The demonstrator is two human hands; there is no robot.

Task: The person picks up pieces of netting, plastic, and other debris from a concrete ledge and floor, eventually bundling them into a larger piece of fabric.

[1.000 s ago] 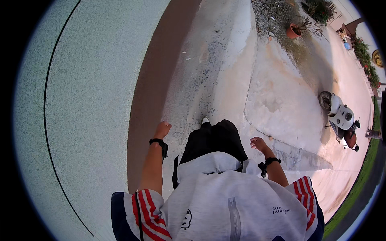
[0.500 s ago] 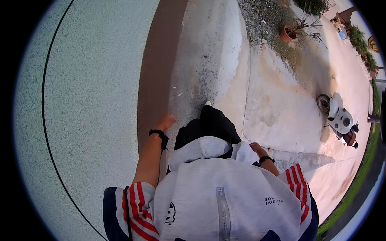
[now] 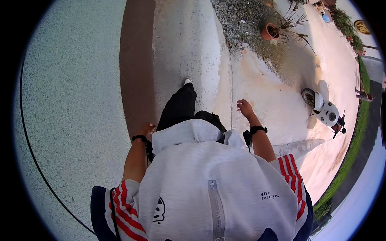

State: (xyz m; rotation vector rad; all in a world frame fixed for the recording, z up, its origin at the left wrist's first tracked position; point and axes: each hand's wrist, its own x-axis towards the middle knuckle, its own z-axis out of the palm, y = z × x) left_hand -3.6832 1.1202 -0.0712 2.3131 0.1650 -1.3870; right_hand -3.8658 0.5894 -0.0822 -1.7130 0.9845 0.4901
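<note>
My left hand [image 3: 147, 129] hangs low beside my black trousers, close to the wall's brown base. Its fingers are curled in, and I see nothing in them. Out in front over the pale concrete is my right hand [image 3: 245, 108], open and empty, its fingers loosely bent and a little apart. A dark band [image 3: 258, 129] with a small black device circles the right wrist; another black band [image 3: 139, 138] is on the left. One white shoe [image 3: 187, 81] shows ahead on the ground.
A speckled pale wall [image 3: 72, 100] with a brown base strip [image 3: 137, 60] runs along my left. Ahead right, a potted plant [image 3: 268, 32] stands by gravel [image 3: 237, 20]. A white scooter [image 3: 327, 112] is parked to the right. Beyond it, a person [image 3: 364, 95] stands near grass [image 3: 348, 148].
My right hand has swung forward from beside my hip, and my left hand has moved back. The leg in front has stepped ahead. The pot and scooter have shifted left in view.
</note>
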